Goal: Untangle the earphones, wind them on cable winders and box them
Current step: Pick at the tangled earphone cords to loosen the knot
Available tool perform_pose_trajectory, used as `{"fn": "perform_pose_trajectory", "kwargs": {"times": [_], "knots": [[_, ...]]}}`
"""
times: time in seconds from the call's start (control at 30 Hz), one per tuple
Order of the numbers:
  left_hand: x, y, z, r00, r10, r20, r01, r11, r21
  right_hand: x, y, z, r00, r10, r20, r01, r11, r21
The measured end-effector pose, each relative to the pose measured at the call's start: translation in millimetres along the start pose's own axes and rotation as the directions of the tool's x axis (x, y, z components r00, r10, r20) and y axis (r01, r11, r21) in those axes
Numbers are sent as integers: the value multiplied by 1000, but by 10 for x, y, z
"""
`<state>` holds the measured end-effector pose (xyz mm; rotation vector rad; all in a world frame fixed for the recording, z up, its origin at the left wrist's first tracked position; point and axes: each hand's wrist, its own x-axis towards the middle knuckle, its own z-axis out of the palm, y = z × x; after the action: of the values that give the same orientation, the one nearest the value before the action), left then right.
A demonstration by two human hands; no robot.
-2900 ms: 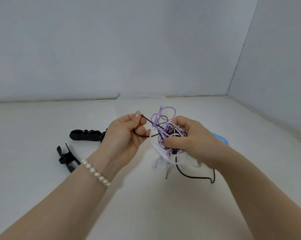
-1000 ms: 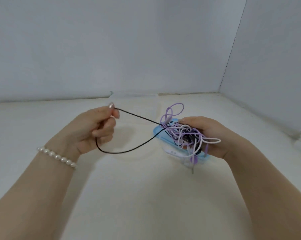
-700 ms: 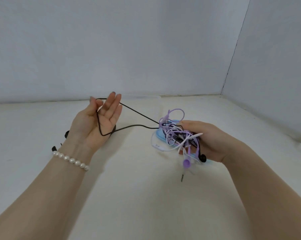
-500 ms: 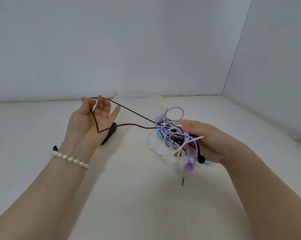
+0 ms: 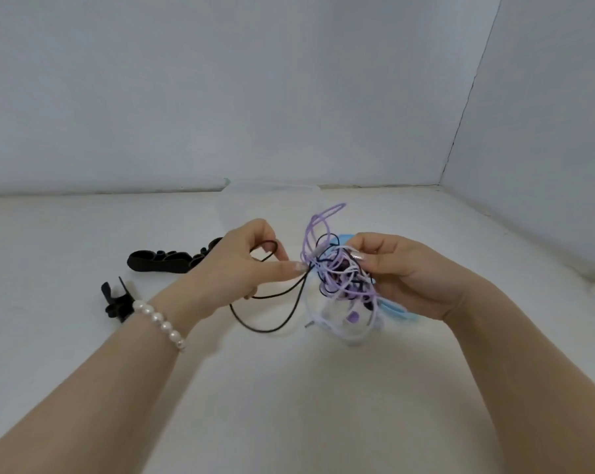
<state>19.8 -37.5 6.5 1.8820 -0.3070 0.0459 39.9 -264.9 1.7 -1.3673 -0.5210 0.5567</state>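
Here, the left hand (image 5: pixel 236 265) has its fingers curled around a loop of thin black earphone cable (image 5: pixel 272 323), its thumb and forefinger reaching to pinch right where that strand enters the knot; the slack hangs below in a long sagging bow down toward the pale table (image 5: pixel 289 405). The right hand (image 5: pixel 409 275) grips the tangled bundle of lilac, white and black earphone cords (image 5: pixel 340 278) from behind, fingers bent around it, with a few lilac loops standing up above the fist and a plug and a lilac earbud dangling beneath. Just behind that hand a light blue plastic lid (image 5: pixel 397 311) peeks out, and a clear plastic box (image 5: pixel 272 189) sits farther back against the wall — hard to make out. Off to the left lie two black cable winders (image 5: pixel 166 261), apart from the hands and not yet used. The step in hand looks like working the black strand free of the knot. Doing it well probably means loosening rather than hauling — open the bundle with the right fingers, find the loop the black cord passes through, and feed the slack back through it. A hard pull would likely cinch the lilac loops tighter.
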Motion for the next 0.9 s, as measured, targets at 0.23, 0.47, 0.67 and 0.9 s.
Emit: {"fn": "perform_pose_trajectory", "kwargs": {"times": [0.23,0.47,0.67,0.9], "knots": [[-53,39,-63,978,-50,204,24,991,129,7,-19,55,977,54,-206,-69,996,-64],[-15,45,-21,990,141,-31,-122,930,346,10,-35,147,982,138,-132,-132,990,56],[-68,191,146,1000,-2,-1,1,837,-546,104,24,154,970,62,-235,-117,967,-228],[-24,67,222,995,7,-102,-26,981,-190,101,-33,188,874,-289,-392,84,882,-463]]}}
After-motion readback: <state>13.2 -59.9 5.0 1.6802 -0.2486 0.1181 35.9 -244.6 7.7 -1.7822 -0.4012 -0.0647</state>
